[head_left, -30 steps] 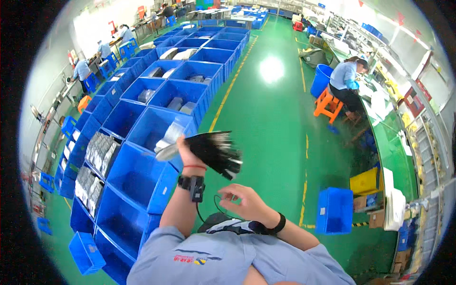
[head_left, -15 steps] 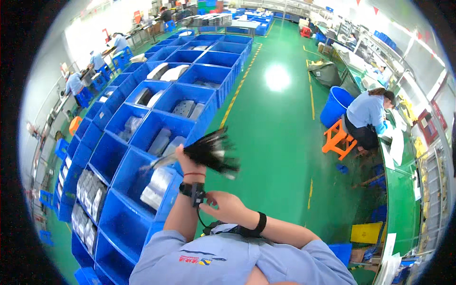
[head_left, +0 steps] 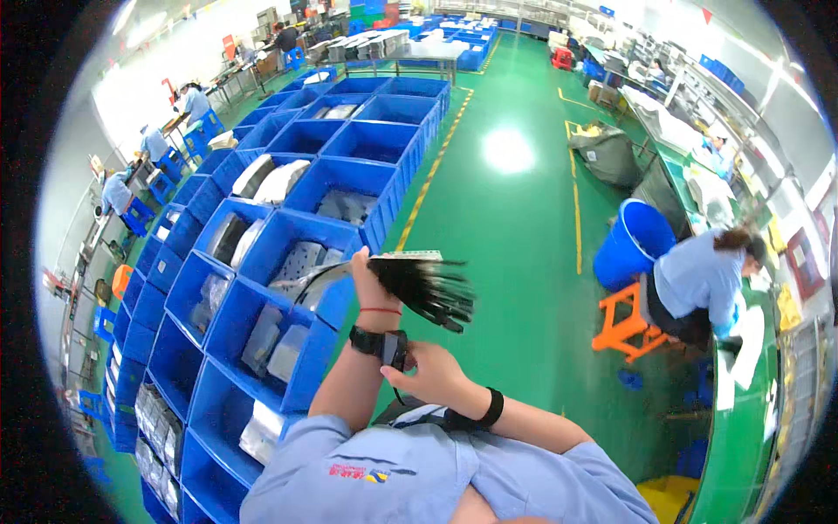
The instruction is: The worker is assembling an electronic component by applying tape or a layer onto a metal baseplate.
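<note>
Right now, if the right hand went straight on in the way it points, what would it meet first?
Most likely the black device strapped on the left wrist; the right hand looks so near that it may already touch it.

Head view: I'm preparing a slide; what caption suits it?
Left hand holding a black bundle beside blue bins, right hand close to the wrist device.

Factory workshop: blue bins point(head_left: 305, 225), workbench point(head_left: 731, 472)

Red lettering point(head_left: 346, 471) beside a small emblem point(head_left: 377, 477) marks the blue shirt point(head_left: 524, 472).
</note>
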Motion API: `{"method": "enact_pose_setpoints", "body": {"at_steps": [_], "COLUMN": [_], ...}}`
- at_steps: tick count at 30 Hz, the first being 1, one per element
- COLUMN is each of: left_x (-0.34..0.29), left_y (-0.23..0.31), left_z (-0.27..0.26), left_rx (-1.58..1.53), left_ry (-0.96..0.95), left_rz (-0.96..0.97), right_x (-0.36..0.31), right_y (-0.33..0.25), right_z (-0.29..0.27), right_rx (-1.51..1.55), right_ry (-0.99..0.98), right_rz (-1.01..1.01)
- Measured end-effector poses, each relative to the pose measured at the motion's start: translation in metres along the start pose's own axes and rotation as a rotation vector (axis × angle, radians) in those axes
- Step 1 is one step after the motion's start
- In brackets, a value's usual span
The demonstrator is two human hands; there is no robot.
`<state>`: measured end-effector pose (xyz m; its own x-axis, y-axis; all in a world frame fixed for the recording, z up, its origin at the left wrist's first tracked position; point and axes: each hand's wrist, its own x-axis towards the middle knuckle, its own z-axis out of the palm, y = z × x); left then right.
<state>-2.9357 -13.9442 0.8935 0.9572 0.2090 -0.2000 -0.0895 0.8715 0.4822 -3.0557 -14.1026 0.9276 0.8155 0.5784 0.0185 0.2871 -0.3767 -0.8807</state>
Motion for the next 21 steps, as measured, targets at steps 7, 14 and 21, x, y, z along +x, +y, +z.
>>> {"method": "enact_pose_setpoints", "body": {"at_steps": [7,14,21], "left_x": [0.211,0.484,0.766], "left_y": [-0.007,-0.061,-0.148], "left_z": [0.061,0.154,0.253], "left_rx": [-0.026,0.099,-0.018], "left_ry": [0.051,-0.002,-0.062], "left_rz": [0.136,-0.144,-0.168], "right_x": [0.199,0.409,0.487], "right_y": [0.071,0.165,0.3], "right_z": [-0.134,-0.318,-0.558], "right_rx": [0.033,-0.177,0.103], "right_ry": [-0.116,-0.339,0.234], "right_rz": [-0.127,-0.009,0.1]}}
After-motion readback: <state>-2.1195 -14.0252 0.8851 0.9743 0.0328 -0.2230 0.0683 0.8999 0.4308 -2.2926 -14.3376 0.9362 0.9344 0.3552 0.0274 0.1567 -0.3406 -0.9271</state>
